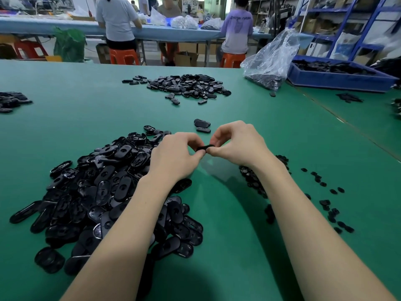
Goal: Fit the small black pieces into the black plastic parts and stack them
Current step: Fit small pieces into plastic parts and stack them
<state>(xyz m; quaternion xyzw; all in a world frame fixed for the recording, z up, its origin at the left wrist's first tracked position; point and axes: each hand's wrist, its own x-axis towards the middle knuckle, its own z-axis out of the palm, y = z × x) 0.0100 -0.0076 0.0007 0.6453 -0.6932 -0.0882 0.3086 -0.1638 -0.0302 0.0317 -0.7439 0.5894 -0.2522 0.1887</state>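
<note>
Your left hand (176, 154) and right hand (235, 144) meet above the green table (227, 235), both pinching one black plastic part (205, 147) between the heap of unfitted parts (104, 192) and the scattered small black pieces (332, 211). Keep the part level and press squarely so the piece seats fully. Whether a piece is already in it is hidden by your fingertips; beyond lie a few finished parts (202, 125), not clearly stacked.

Two hands (173, 153), one held part (205, 147), three orange stools (123, 56).
</note>
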